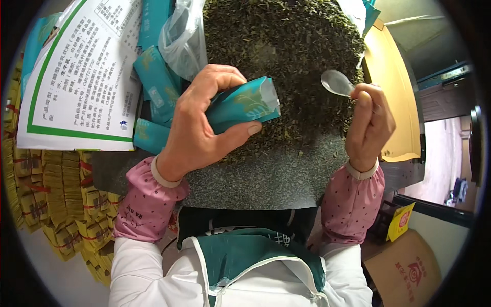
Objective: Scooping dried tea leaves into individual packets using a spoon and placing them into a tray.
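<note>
My left hand (pixel 203 119) is closed around a teal paper packet (pixel 245 101) with a gold and white leaf print. The packet's open mouth faces right, over a large heap of dried, dark green leaves (pixel 276 50) on the grey speckled table (pixel 261 176). My right hand (pixel 370 119) pinches the handle of a clear plastic spoon (pixel 337 82) at the heap's right side. The spoon's bowl points up and left and looks empty. Several more teal packets (pixel 157 84) lie left of my left hand, beside a crumpled clear plastic bag (pixel 184 42).
A printed white carton with a green border (pixel 84 76) stands at the left. Bundled yellow packs (pixel 65 192) are stacked beyond the table's left edge. A tan cardboard sheet (pixel 393 92) lies right of the heap. A brown bag (pixel 406 268) with red print stands at lower right.
</note>
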Demonstrator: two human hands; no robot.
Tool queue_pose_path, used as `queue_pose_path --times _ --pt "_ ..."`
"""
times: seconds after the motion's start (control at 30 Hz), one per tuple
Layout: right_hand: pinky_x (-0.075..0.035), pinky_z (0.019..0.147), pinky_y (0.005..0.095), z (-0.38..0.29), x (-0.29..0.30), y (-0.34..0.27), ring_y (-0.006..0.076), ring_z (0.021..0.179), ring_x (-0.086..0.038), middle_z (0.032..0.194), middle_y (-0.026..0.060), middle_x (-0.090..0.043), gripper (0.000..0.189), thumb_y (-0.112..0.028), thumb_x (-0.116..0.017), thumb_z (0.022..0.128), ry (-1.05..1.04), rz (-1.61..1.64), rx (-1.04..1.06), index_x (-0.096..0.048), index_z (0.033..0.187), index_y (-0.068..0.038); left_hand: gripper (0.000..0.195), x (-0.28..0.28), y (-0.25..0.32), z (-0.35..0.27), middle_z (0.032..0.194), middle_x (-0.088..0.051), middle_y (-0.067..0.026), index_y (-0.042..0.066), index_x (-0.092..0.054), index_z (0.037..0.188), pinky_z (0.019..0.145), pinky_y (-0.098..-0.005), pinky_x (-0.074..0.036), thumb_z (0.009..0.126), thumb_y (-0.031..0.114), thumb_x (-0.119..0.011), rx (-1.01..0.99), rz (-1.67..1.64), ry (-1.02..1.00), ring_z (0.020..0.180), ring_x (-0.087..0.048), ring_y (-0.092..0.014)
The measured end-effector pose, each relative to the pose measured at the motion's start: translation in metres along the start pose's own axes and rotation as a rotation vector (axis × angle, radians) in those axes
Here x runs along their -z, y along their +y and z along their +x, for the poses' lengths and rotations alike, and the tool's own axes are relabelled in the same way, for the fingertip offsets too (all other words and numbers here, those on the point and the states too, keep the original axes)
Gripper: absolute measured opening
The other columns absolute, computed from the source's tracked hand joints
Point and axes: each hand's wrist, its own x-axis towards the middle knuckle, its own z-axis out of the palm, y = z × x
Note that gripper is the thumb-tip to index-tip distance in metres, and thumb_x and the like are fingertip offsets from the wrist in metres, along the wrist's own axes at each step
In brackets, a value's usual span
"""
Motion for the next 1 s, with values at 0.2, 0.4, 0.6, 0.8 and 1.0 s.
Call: queue_pose_path --times 0.2,0.4,0.6,0.8,1.0 --pt "-0.043 0.057 0.0338 -0.001 -0.015 0.017 0.0252 0.059 -0.052 0.073 0.0142 -0.055 0.015 -0.010 -0.055 0.100 -0.175 -0.191 0.052 -0.061 0.091 0.000 0.046 0.003 0.001 -0.002 0.121 -0.058 -0.0125 0.000 -0.059 0.114 0.096 -0.0337 -0.044 0.079 0.022 -0.080 0.073 0.015 -0.080 0.109 -0.057 -0.019" --pt "-0.040 0.056 0.0296 -0.004 -0.034 0.017 0.0130 0.060 -0.048 0.068 0.0077 -0.053 0.020 -0.014 -0.052 0.103 -0.220 0.030 -0.170 -0.062 0.092 0.000 0.047 0.000 0.001 0.000 0.115 -0.060 -0.0129 0.000 -0.060 0.111 0.093 -0.0342 -0.047 0.077 0.024 -0.082 0.066 0.020 -0.048 0.104 -0.060 -0.022" --pt "-0.036 0.054 0.0246 -0.007 -0.040 0.018 0.0060 0.059 -0.043 0.066 -0.0002 -0.050 0.025 -0.016 -0.048 0.106 -0.251 0.214 -0.305 -0.063 0.094 -0.001 0.046 0.000 0.002 0.000 0.109 -0.062 -0.0135 0.000 -0.061 0.108 0.090 -0.0354 -0.049 0.074 0.022 -0.083 0.043 0.029 -0.023 0.101 -0.062 -0.025" --pt "-0.035 0.054 0.0235 -0.005 -0.047 0.014 0.0049 0.060 -0.043 0.067 -0.0019 -0.049 0.025 -0.017 -0.047 0.107 -0.234 0.335 -0.325 -0.064 0.097 -0.002 0.046 0.002 0.003 -0.001 0.109 -0.062 -0.0135 0.000 -0.061 0.108 0.090 -0.0356 -0.049 0.073 0.020 -0.084 0.032 0.040 -0.026 0.101 -0.062 -0.026" --pt "-0.035 0.055 0.0219 -0.004 -0.047 0.009 0.0044 0.062 -0.044 0.071 -0.0025 -0.052 0.026 -0.020 -0.047 0.108 -0.169 0.523 -0.353 -0.065 0.097 -0.004 0.046 0.001 0.001 0.000 0.109 -0.062 -0.0132 0.000 -0.061 0.108 0.090 -0.0355 -0.049 0.073 0.019 -0.084 0.023 0.020 -0.030 0.101 -0.062 -0.026"
